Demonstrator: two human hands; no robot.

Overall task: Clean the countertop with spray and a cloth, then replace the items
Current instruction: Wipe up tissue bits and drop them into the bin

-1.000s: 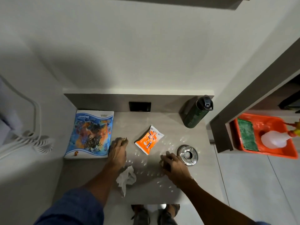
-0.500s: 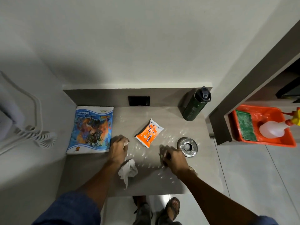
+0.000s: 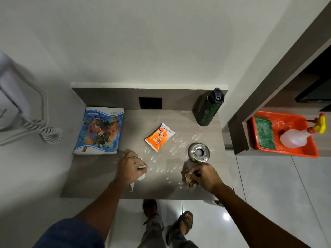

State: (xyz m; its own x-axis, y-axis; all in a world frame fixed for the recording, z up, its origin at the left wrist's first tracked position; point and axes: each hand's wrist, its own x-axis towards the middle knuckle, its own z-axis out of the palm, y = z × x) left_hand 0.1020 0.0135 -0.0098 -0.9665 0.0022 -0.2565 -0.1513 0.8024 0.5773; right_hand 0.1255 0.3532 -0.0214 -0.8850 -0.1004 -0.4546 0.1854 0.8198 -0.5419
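Observation:
My left hand (image 3: 129, 169) rests fisted on the grey countertop (image 3: 93, 176), pinching a small pale scrap (image 3: 142, 166). A crumpled white tissue (image 3: 139, 179) pokes out from under that hand. My right hand (image 3: 206, 177) is closed near the front edge, gripping small brownish scraps (image 3: 189, 180), just in front of the steel ashtray (image 3: 198, 152). The spray bottle (image 3: 297, 136) and a green cloth (image 3: 264, 133) lie in an orange tray (image 3: 286, 152) on the shelf to the right, away from both hands.
A colourful book (image 3: 100, 130) lies at the back left, an orange packet (image 3: 159, 136) in the middle, a dark green bottle (image 3: 208, 108) upright at the back right. A black socket (image 3: 150, 102) is in the backsplash. A coiled white cord (image 3: 48, 135) hangs left.
Both hands have drawn back toward the front edge. My left hand now covers most of the tissue, and my right hand has gathered scraps in front of the ashtray.

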